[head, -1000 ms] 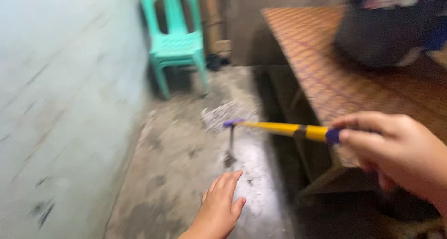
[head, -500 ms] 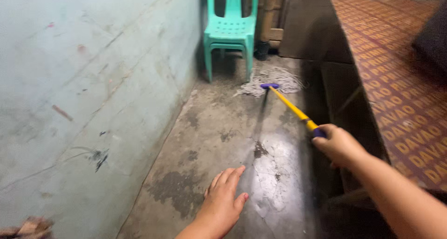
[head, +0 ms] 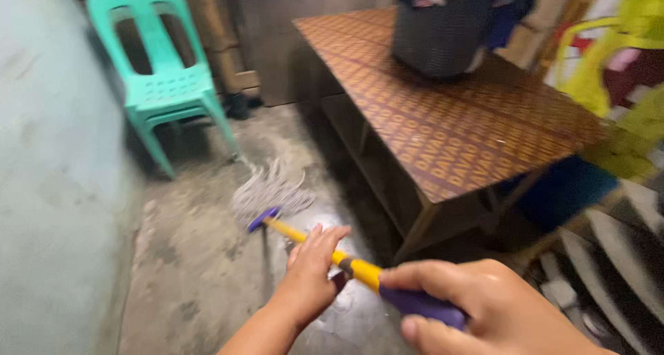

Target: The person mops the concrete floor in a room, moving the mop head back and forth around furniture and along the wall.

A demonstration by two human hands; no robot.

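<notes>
Mop handle [head: 325,251] ran lengthwise from the hands toward the green chair [head: 162,85] | string head [head: 271,192] lay on floor short of chair | right hand [head: 484,313] clenched purple grip, farther from chair | left hand [head: 311,275] lay loosely over shaft, nearer chair.

Dim, soft indoor light, a pale sheen on the wet floor [head: 346,313], motion blur throughout, worst at the right edge.

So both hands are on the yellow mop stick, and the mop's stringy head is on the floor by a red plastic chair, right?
Not quite: in the head view the plastic chair is turquoise green, not red. Both the left hand and right hand are on the yellow mop stick, stringy mop head on the floor.
</notes>
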